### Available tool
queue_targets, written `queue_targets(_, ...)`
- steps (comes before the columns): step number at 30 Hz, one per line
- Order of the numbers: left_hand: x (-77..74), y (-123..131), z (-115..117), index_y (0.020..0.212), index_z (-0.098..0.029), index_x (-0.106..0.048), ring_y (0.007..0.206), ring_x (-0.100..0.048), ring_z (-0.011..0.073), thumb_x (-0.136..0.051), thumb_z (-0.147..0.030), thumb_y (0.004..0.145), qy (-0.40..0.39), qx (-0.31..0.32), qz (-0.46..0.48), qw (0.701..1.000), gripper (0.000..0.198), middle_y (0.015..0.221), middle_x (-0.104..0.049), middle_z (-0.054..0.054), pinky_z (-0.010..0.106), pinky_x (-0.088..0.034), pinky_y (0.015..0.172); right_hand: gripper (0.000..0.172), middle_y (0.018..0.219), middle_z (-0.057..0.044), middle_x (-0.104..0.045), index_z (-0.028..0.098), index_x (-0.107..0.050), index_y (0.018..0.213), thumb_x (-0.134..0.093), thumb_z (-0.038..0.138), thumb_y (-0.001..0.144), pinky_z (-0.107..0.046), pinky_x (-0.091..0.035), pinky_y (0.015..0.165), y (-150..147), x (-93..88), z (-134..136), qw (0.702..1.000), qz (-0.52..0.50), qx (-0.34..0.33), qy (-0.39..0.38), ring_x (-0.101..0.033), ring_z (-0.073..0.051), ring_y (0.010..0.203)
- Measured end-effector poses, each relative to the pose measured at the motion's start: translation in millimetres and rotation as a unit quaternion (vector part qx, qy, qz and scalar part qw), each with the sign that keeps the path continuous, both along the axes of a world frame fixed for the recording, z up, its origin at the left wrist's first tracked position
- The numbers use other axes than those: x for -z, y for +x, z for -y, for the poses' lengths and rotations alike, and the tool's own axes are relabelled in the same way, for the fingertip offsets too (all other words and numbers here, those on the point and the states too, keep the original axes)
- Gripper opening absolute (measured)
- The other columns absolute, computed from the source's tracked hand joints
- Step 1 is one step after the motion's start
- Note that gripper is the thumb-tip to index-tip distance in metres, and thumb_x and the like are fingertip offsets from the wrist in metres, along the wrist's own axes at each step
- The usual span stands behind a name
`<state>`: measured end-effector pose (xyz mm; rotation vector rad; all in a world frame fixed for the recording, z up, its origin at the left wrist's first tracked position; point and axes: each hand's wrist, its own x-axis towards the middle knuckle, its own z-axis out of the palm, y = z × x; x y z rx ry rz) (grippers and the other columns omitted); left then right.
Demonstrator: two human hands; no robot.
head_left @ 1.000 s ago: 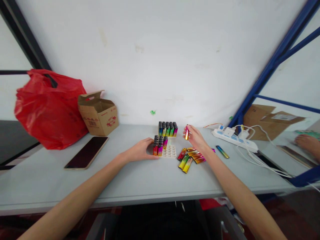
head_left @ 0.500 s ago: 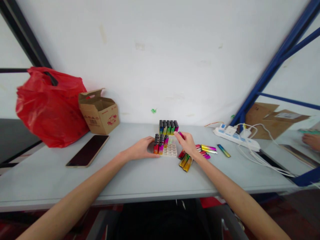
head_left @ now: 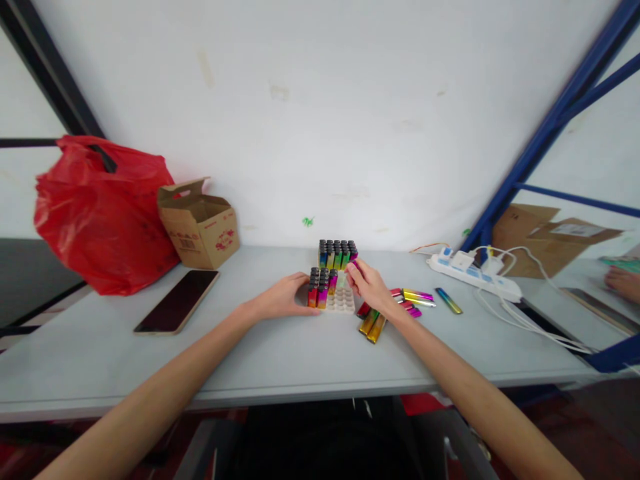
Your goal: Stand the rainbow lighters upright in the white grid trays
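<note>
A white tray [head_left: 342,303] with round holes lies on the grey table [head_left: 280,353], its left rows filled with upright rainbow-coloured lighters [head_left: 320,285]. My left hand [head_left: 280,300] rests against the tray's left side, fingers curled on it. My right hand [head_left: 367,285] hovers over the tray's far right part, fingers pinched on a lighter whose pink tip shows. Several loose lighters [head_left: 373,323] lie flat just right of the tray. A full tray of lighters [head_left: 337,255] stands behind.
A red plastic bag [head_left: 103,210], an open cardboard box [head_left: 199,223] and a dark phone [head_left: 176,301] are at the left. A power strip [head_left: 473,277] with white cables lies at the right by a blue frame [head_left: 545,127]. Another person's hand [head_left: 623,280] shows at far right.
My right hand carried a lighter from above the loose pile leftward and down to the tray. My left hand stayed on the tray.
</note>
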<state>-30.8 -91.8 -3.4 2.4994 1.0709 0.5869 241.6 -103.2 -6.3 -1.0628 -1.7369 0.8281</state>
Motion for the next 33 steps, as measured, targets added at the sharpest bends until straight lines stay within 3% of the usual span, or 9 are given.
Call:
queue_targets(5,0.7,0.4,0.0,0.12,-0.019,-0.068,0.109,-0.07,0.0346,-0.081,-0.074,0.075,-0.001,-0.003,-0.003,1.0,0.072,0.12,-0.073,0.013,0.044,-0.055,0.098,0.058,0.079,-0.004,-0.061,0.026,-0.051,0.075,-0.042,0.075,0.104,-0.034,-0.043,0.075,-0.7,-8.3,6.0,0.978,0.145,-0.006,0.151,-0.056,-0.022,0.077)
queue_targets(8,-0.1,0.7,0.6,0.118,-0.019,-0.068,0.109,-0.07,0.0342,-0.08,-0.074,0.076,-0.004,-0.001,-0.004,1.0,0.07,0.12,-0.072,0.013,0.044,-0.055,0.099,0.057,0.07,-0.001,-0.06,0.025,-0.051,0.072,-0.04,0.067,0.108,-0.033,-0.04,0.071,0.7,-8.9,7.9,0.97,0.197,-0.027,0.138,-0.055,-0.019,0.068)
queue_targets(14,-0.9,0.5,1.0,0.118,-0.02,-0.068,0.108,-0.07,0.034,-0.081,-0.072,0.076,-0.014,0.005,0.006,1.0,0.068,0.12,-0.072,0.012,0.044,-0.056,0.097,0.051,0.073,-0.001,-0.069,0.025,-0.056,0.08,-0.047,0.068,0.106,-0.032,-0.041,0.067,3.1,-2.5,5.8,0.977,0.175,-0.032,0.118,-0.061,-0.02,0.068)
queue_targets(22,0.7,0.3,0.4,0.116,-0.021,-0.069,0.105,-0.07,0.0336,-0.081,-0.074,0.075,-0.008,0.003,0.013,1.0,0.068,0.118,-0.073,0.012,0.045,-0.056,0.095,0.05,0.079,-0.007,-0.069,0.024,-0.061,0.084,-0.045,0.065,0.108,-0.034,-0.043,0.071,-1.4,1.7,-0.6,0.939,0.281,-0.051,0.192,-0.06,-0.023,0.072)
queue_targets(25,0.0,0.6,0.9,0.116,-0.021,-0.069,0.105,-0.07,0.0337,-0.081,-0.074,0.074,-0.007,0.002,0.016,1.0,0.069,0.118,-0.073,0.011,0.045,-0.056,0.096,0.049,0.075,-0.004,-0.067,0.024,-0.061,0.081,-0.05,0.063,0.107,-0.033,-0.044,0.072,-1.8,-1.7,0.6,0.937,0.293,-0.054,0.184,-0.057,-0.021,0.068)
queue_targets(29,-0.4,0.6,0.9,0.121,-0.019,-0.069,0.109,-0.07,0.0343,-0.08,-0.073,0.076,-0.01,0.006,0.014,1.0,0.071,0.12,-0.073,0.012,0.045,-0.056,0.099,0.045,0.083,-0.004,-0.071,0.023,-0.068,0.089,-0.045,0.055,0.111,-0.033,-0.046,0.075,18.0,-15.4,1.5,0.953,0.256,-0.052,0.153,-0.061,-0.021,0.075)
queue_targets(33,0.8,0.2,0.3,0.125,-0.019,-0.068,0.112,-0.07,0.0352,-0.08,-0.073,0.077,-0.01,0.013,0.01,1.0,0.073,0.124,-0.072,0.013,0.046,-0.055,0.102,0.035,0.092,-0.007,-0.077,0.023,-0.073,0.093,-0.054,0.05,0.106,-0.037,-0.051,0.082,62.7,-35.3,9.3,0.96,0.25,0.001,0.124,-0.068,-0.025,0.085)
